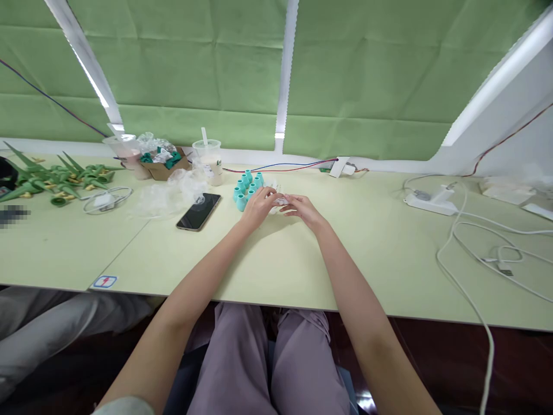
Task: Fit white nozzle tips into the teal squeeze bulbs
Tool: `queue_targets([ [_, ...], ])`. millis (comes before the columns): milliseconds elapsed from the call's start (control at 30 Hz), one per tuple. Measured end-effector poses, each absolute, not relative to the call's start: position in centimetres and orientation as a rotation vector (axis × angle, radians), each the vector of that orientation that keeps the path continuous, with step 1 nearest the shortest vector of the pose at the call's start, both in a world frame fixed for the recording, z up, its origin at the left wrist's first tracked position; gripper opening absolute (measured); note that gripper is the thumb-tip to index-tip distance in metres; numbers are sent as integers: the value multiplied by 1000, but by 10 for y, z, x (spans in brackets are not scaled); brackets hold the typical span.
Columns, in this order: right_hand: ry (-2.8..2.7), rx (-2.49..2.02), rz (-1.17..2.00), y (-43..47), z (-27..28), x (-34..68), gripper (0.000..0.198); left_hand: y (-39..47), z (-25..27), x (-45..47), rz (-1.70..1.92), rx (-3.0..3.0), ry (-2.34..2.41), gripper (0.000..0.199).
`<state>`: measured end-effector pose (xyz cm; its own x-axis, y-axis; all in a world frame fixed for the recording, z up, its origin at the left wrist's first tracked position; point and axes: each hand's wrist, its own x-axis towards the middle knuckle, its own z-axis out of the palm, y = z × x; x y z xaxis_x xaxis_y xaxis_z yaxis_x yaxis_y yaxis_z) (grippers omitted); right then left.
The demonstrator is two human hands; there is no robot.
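My left hand and my right hand meet over the table, fingertips bent together. Between them is a small whitish, see-through piece, pinched from both sides; its exact kind is too small to make out. Just left of my left hand stands a cluster of turquoise bottle-shaped pieces with open necks. Some clear, thin bits show behind my fingers, partly hidden.
A black phone lies left, near crumpled clear plastic. Behind are drink cups and a cardboard box. Green spiky pieces are far left. A power strip and white cables lie right. Another person's leg shows lower left.
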<state>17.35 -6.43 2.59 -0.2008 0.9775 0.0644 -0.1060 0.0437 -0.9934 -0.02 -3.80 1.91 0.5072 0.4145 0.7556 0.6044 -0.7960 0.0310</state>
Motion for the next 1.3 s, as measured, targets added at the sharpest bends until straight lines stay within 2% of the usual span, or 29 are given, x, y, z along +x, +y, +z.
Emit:
queue_targets([
  [133,-1268,-978,1371,-63,25,176,31,-34,26,-5,-1126,-2556,-902,28],
  [267,-1105,-958,1341,-57,21,179,26,-22,42,-32,-1081,-2620,-1119,57],
  [467,-1042,-947,1326,-52,11,184,24,1,49,-93,-957,-2689,-1466,45],
  [633,-1083,-967,1332,-52,10,183,26,5,42,-105,-825,-2723,-1562,41],
  [900,-1119,-1020,1321,-54,12,181,28,11,37,-102,-935,-2746,-1572,33],
  [1033,-1130,-1023,1314,-56,14,182,30,0,49,-101,-1319,-2944,-1631,35],
  [1200,-1149,-1005,1302,-55,12,182,35,-11,58,-88,-2323,-2971,-1322,44],
  [1300,-1157,-992,1299,-55,11,182,37,-9,57,-72,-2657,-2764,-1301,47],
])
